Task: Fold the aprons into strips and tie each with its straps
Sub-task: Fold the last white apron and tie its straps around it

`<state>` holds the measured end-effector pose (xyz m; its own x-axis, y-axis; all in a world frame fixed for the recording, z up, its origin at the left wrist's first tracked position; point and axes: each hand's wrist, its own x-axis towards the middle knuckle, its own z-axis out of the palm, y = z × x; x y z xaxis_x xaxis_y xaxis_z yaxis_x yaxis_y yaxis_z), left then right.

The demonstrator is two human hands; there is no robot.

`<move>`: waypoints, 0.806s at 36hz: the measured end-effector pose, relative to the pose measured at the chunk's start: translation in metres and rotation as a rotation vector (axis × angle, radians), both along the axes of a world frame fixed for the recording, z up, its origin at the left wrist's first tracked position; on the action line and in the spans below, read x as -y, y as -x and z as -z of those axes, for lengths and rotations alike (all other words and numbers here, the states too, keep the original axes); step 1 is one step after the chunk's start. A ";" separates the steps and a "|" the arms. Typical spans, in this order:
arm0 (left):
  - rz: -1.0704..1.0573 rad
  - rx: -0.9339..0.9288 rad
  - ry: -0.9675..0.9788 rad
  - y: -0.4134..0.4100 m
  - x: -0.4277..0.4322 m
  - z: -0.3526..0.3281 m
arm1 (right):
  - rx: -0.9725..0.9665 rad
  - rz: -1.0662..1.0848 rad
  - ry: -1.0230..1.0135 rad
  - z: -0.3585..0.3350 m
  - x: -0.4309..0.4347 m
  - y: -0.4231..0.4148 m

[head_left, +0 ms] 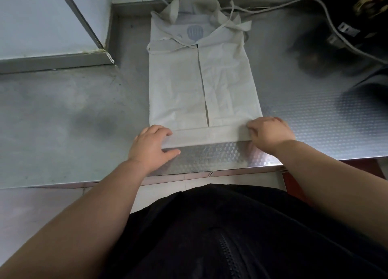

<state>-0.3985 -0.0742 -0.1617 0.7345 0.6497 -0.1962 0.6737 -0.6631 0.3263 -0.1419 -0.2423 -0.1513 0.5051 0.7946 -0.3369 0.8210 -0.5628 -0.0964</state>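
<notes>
A pale grey apron (220,83) lies lengthwise on the steel table (63,115), its two sides folded in so they meet along a middle seam. Its bib with a round blue logo (195,32) and loose straps (233,24) lies at the far end. The near hem is turned up into a narrow band (207,135). My left hand (150,146) grips the left end of that band, fingers on top and thumb on the table. My right hand (269,132) pinches the band's right end with curled fingers.
A raised steel ledge and pale wall panel (52,26) fill the far left. A grey cable (315,8) runs across the far right beside dark blurred objects (336,41). The table's front edge (210,173) is just below my hands.
</notes>
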 end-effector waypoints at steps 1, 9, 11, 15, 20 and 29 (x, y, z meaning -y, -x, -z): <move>0.004 0.001 0.012 -0.001 -0.001 -0.001 | -0.007 -0.002 0.011 -0.001 -0.001 -0.002; 0.265 0.047 -0.264 0.004 -0.024 0.006 | 0.005 -0.023 0.080 -0.003 0.000 0.003; 0.299 0.026 -0.267 0.005 -0.024 0.004 | 0.064 -0.042 0.072 -0.001 -0.002 0.006; 0.169 -0.070 -0.089 -0.003 -0.023 -0.004 | 0.093 -0.047 0.050 -0.004 -0.011 0.002; -0.176 0.066 0.301 -0.014 -0.034 -0.015 | -0.106 -0.005 0.090 -0.020 -0.024 -0.022; -0.519 0.249 0.480 -0.020 -0.053 -0.007 | -0.444 0.231 -0.037 -0.020 -0.025 -0.046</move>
